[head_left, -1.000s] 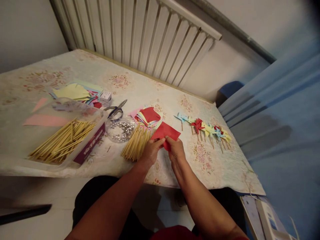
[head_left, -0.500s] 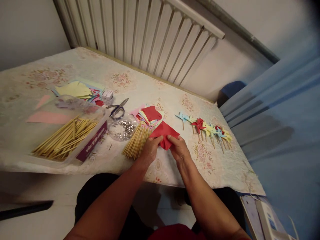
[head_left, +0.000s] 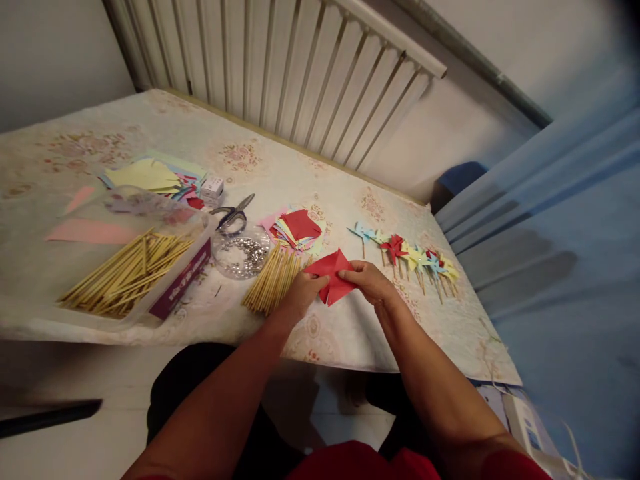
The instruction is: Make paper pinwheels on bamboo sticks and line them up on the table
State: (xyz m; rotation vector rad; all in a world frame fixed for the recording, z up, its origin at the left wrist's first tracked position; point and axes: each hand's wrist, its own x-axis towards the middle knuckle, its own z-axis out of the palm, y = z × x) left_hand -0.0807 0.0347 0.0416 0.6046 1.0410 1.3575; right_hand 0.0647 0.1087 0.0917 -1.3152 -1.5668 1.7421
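A red paper square (head_left: 338, 283) with cuts in from its corners is held between my two hands above the table's front part. My left hand (head_left: 303, 290) pinches its left side, thumb on top. On the right side, my right hand (head_left: 369, 279) grips the paper between thumb and fingers. Just left of my left hand lies a bundle of thin wooden sticks (head_left: 270, 280). Behind the hands rests a stack of coloured paper squares (head_left: 300, 228) with a red one on top.
Finished paper pinwheels (head_left: 414, 257) lie in a row at the right. Leftward are a round dish of metal fasteners (head_left: 243, 257), scissors (head_left: 234, 215), a small box (head_left: 213, 187), a plastic bin (head_left: 205, 243) of sticks and paper sheets (head_left: 143, 175). A radiator (head_left: 280, 73) stands behind the table.
The red paper has turned in my hands, and its cut edges show more. My right hand has shifted a little to the right, its wrist swinging outward.
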